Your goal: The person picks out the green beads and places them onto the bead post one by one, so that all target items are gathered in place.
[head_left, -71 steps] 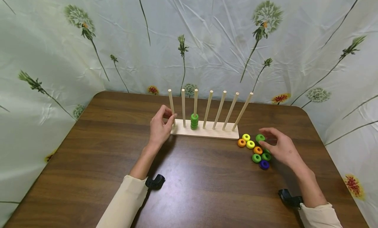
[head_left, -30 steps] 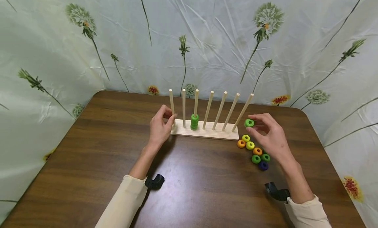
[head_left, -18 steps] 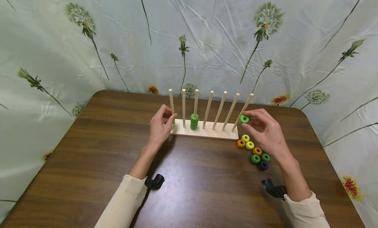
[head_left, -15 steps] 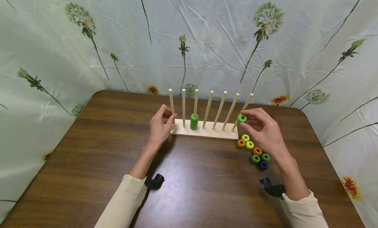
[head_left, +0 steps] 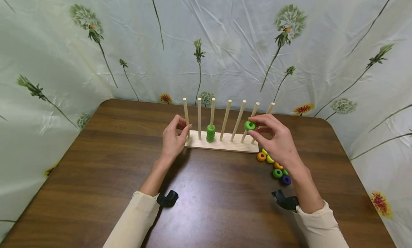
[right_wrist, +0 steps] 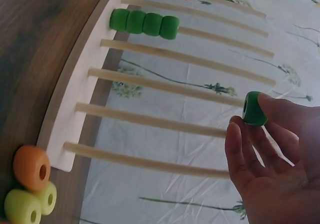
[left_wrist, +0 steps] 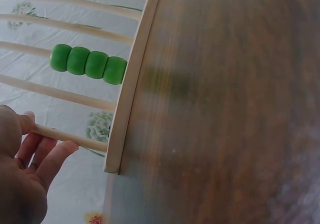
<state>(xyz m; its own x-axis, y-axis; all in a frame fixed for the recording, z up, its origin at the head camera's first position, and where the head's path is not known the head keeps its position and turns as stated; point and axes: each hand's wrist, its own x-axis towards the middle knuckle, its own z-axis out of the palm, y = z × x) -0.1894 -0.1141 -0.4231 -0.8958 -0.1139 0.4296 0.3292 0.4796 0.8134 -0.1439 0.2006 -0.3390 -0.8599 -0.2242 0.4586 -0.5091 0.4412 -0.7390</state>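
Note:
A pale wooden base (head_left: 225, 146) carries a row of several upright pegs. Green beads (head_left: 210, 133) are stacked on the third peg from the left; the left wrist view shows this green stack (left_wrist: 87, 63) side-on. My left hand (head_left: 173, 139) pinches the leftmost peg (left_wrist: 75, 139) low down between thumb and fingers. Between thumb and fingertips, my right hand (head_left: 276, 135) holds one green bead (head_left: 249, 125) in front of the right-hand pegs, off any peg. In the right wrist view the held bead (right_wrist: 255, 108) has its hole partly showing.
Loose beads lie right of the base, partly behind my right forearm: an orange bead (head_left: 261, 157), yellow ones, a green bead (head_left: 277, 173) and a dark blue bead (head_left: 286, 180). A flowered cloth (head_left: 138, 44) hangs behind the brown table (head_left: 206, 205).
My right hand picked up a green bead from the loose group and carried it up and left, past the rightmost peg. My left hand has stayed at the leftmost peg.

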